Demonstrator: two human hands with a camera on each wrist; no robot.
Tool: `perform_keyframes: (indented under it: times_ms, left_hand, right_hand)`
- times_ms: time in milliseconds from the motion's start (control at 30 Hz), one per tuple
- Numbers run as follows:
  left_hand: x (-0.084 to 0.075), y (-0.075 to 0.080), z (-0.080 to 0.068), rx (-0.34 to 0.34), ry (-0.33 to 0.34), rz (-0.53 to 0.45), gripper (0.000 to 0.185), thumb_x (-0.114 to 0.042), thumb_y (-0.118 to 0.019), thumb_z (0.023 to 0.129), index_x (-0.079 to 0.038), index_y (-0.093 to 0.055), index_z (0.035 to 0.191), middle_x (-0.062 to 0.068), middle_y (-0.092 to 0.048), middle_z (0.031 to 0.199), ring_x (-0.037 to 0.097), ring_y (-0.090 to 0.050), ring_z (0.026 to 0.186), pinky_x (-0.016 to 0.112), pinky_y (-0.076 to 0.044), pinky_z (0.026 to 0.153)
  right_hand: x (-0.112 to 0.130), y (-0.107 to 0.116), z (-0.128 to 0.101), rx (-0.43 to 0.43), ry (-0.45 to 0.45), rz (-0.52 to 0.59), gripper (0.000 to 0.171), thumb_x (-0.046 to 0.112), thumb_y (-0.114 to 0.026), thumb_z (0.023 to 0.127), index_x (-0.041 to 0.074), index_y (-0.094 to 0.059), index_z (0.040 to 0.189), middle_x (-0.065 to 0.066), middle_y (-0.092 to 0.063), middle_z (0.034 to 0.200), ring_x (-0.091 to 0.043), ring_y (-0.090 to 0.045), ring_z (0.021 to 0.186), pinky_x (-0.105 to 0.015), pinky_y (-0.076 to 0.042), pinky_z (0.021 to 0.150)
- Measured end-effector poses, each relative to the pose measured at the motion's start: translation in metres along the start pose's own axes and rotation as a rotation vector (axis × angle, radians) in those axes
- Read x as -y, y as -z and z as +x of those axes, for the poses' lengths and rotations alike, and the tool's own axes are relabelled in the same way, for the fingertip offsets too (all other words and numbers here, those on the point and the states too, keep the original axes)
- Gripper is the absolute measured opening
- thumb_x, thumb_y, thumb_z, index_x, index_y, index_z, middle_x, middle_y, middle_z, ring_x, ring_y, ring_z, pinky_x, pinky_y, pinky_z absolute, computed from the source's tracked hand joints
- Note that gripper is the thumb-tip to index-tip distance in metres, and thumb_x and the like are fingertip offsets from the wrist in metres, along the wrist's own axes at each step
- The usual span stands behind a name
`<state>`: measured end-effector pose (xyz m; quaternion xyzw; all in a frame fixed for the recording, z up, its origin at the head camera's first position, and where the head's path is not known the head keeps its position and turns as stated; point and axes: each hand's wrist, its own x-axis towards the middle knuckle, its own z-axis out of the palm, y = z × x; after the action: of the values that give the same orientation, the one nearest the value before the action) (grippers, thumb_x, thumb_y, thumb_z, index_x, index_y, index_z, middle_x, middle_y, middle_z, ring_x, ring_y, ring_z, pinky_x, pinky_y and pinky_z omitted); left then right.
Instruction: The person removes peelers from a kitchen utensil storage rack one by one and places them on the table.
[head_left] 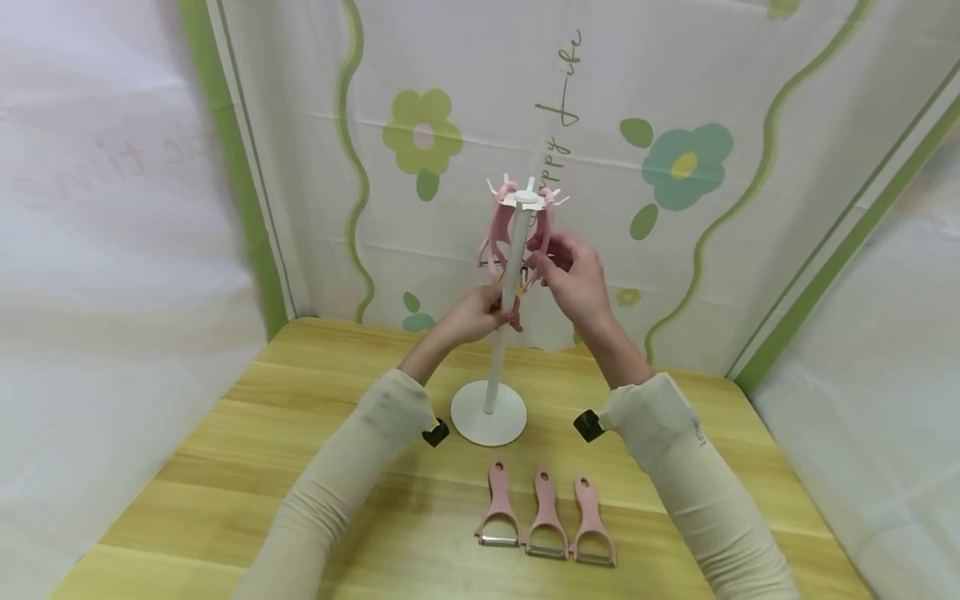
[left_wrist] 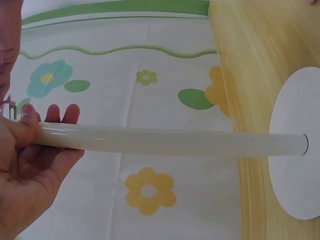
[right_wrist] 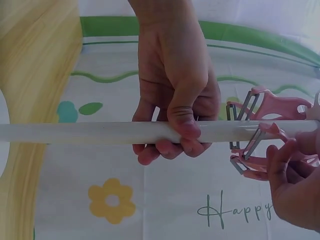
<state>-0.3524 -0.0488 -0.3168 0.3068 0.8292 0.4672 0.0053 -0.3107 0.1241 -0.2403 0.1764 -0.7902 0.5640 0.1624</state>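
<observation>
Lying nearest the person, three pink peelers (head_left: 546,518) sit in a row on the wooden table (head_left: 225,467), blades toward the table's near edge, handles toward the stand's round base (head_left: 488,414). Bare tabletop runs left of them; the right sleeve (head_left: 697,483) covers part of the table to their right. Past the base, the white pole (head_left: 512,275) rises upright. Left hand (head_left: 474,315) wraps the pole about midway, thumb across the front, fingers curled behind. Right hand (head_left: 573,275) sits higher, just right of the pole, fingertips pinching a hanging pink peeler (right_wrist: 260,162). Several peelers hang from the hook disc (head_left: 527,198) at the top, overlapping; their count is hard to make out. The right wrist view cuts off the disc and most of the right hand. Flowered cloth (head_left: 675,167) walls stand close behind and on both sides of the table.
</observation>
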Motion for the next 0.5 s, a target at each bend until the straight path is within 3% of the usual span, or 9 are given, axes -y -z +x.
perform_keyframes:
  times_ms: [333, 500]
  left_hand:
    - [-0.001, -0.001, 0.000, 0.003, 0.009, -0.031, 0.009, -0.006, -0.055, 0.101, -0.001, -0.062, 0.104, 0.015, -0.075, 0.097, 0.025, -0.070, 0.096, 0.034, -0.049, 0.083]
    - [-0.001, -0.002, 0.000, 0.005, 0.019, -0.037, 0.011, -0.004, -0.055, 0.101, 0.000, -0.062, 0.107, 0.016, -0.075, 0.098, 0.029, -0.070, 0.099, 0.034, -0.049, 0.084]
  right_hand:
    - [0.001, 0.007, -0.003, -0.044, 0.020, -0.064, 0.031, 0.020, -0.063, 0.099, 0.003, -0.065, 0.124, -0.015, -0.070, 0.117, -0.015, -0.061, 0.099, -0.018, -0.050, 0.077]
    - [0.003, 0.012, -0.005, -0.066, 0.033, -0.037, 0.030, 0.018, -0.064, 0.098, 0.001, -0.066, 0.123, -0.019, -0.070, 0.115, -0.014, -0.061, 0.095, -0.019, -0.050, 0.074]
